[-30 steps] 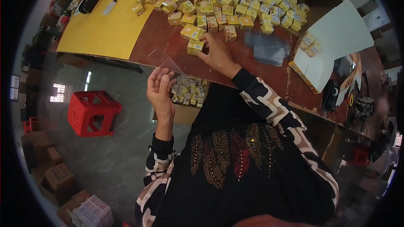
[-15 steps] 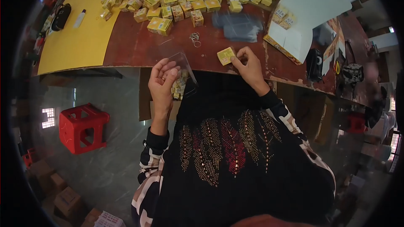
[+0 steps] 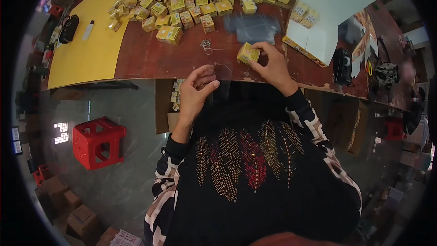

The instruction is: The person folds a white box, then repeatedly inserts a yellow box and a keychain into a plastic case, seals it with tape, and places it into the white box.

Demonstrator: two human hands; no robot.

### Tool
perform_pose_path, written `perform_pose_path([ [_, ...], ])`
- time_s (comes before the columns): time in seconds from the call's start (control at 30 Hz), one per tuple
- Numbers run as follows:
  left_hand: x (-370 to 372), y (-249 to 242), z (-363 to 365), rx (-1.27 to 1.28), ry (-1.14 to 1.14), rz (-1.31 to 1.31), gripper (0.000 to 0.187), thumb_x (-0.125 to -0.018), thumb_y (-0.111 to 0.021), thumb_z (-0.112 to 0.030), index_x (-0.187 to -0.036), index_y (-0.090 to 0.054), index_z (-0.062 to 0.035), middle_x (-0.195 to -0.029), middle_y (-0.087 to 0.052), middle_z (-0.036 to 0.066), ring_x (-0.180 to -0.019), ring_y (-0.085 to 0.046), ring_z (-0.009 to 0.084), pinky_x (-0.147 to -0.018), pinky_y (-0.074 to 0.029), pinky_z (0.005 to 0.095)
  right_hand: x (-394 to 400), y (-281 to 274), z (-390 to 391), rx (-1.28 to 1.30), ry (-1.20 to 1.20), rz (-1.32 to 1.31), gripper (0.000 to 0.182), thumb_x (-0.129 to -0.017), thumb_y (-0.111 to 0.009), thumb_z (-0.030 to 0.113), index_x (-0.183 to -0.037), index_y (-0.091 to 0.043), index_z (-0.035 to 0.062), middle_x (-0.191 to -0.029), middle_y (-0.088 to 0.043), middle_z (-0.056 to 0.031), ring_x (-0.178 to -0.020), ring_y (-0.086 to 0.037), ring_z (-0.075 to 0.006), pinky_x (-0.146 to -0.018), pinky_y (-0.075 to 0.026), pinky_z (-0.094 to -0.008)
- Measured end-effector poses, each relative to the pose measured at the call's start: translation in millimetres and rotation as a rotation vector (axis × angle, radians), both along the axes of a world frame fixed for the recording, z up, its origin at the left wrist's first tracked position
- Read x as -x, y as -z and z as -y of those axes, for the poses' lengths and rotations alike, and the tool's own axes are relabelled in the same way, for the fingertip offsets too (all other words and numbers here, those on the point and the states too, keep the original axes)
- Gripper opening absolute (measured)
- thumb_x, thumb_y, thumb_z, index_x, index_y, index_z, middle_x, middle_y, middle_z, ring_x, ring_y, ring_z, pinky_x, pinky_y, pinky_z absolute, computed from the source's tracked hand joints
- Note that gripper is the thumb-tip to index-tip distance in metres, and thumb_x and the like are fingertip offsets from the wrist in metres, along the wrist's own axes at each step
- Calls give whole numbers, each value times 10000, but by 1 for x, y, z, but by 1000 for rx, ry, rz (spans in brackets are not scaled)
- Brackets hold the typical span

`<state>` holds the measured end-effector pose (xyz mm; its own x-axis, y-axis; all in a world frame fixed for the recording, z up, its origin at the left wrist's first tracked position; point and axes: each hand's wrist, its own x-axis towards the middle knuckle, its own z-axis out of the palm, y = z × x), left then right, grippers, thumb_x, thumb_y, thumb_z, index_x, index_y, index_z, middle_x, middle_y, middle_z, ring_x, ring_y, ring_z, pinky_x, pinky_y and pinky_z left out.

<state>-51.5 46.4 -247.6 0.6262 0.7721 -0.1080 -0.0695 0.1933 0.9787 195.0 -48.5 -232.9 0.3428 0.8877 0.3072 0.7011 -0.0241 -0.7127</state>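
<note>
My left hand (image 3: 196, 92) holds a clear plastic sleeve (image 3: 222, 74) between thumb and fingers, just off the table's front edge. To its right, my right hand (image 3: 273, 66) grips a small yellow box (image 3: 248, 53) by its right side, above the red-brown table (image 3: 150, 59). A gap separates the box from the sleeve. Behind them lie a bunch of metal rings (image 3: 207, 46) and a stack of clear plastic sleeves (image 3: 255, 28). Many small yellow boxes (image 3: 177, 4) are heaped at the back, with a larger yellow box (image 3: 169, 35) at the front of the heap.
An open white carton (image 3: 309, 41) holding some small boxes stands at the right, near a black case (image 3: 341, 66) and yellow scissors (image 3: 369, 68). A yellow sheet (image 3: 86, 50) with a white tube (image 3: 88, 30) covers the left. A red stool (image 3: 99, 143) stands on the floor.
My left hand and the clear sleeve have moved right, closer to the small box. The box has turned in my right hand and shows more of its side. The view has shifted slightly.
</note>
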Motion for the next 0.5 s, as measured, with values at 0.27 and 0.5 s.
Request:
perform_pose_path([
  [0.27,-13,-9,5,57,99,85,563,-845,-729,29,-1365,-512,47,-1270,-618,168,-1148,-634,228,-968,-512,315,25,-34,-10,-233,-237,-132,362,-821,-750,110,-1150,-615,43,-1181,-643,-129,-1060,-627,-307,-935,-488,-366],
  [0.5,-10,1,8,67,95,94,584,-848,-735,26,-1378,-491,45,-1297,-599,141,-1132,-621,199,-941,-532,299,21,-41,-9,-80,-395,80,321,-840,-717,120,-1142,-629,57,-1153,-644,-109,-1089,-590,-317,-914,-490,-406],
])
